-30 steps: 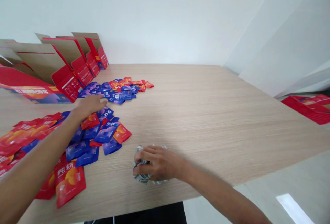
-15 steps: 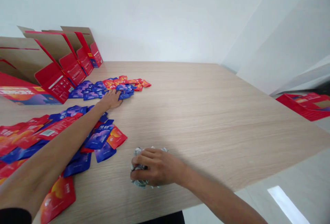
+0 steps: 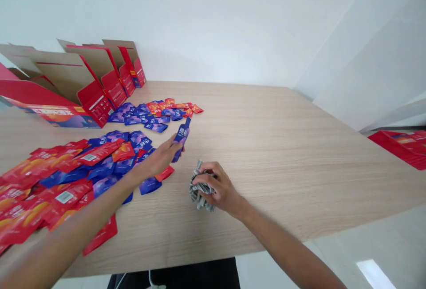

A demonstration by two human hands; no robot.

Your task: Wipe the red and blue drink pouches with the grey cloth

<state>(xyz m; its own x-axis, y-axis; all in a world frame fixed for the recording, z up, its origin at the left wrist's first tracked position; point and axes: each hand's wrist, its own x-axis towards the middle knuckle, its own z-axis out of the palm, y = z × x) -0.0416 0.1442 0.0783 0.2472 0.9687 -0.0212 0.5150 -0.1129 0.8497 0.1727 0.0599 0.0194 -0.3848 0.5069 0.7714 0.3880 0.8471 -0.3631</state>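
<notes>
My left hand [image 3: 159, 160] is closed on a small blue sachet [image 3: 182, 135], held just above the wooden table [image 3: 266, 147] beside the near pile of red and blue sachets [image 3: 76, 164]. A little to its right, my right hand [image 3: 218, 187] grips a bunch of silver-backed sachets [image 3: 199, 189] that stand on edge on the table. A second, smaller spread of blue and red sachets [image 3: 156, 112] lies further back.
Several open red cardboard boxes [image 3: 86, 85] stand in a row along the far left of the table, by the white wall. More flat red boxes [image 3: 399, 144] lie on a surface at the right edge. The table's near edge runs below my arms.
My left hand reached to the far spread, took a blue sachet and drew back toward my right hand. My right hand shifted forward with its bunch, now upright.
</notes>
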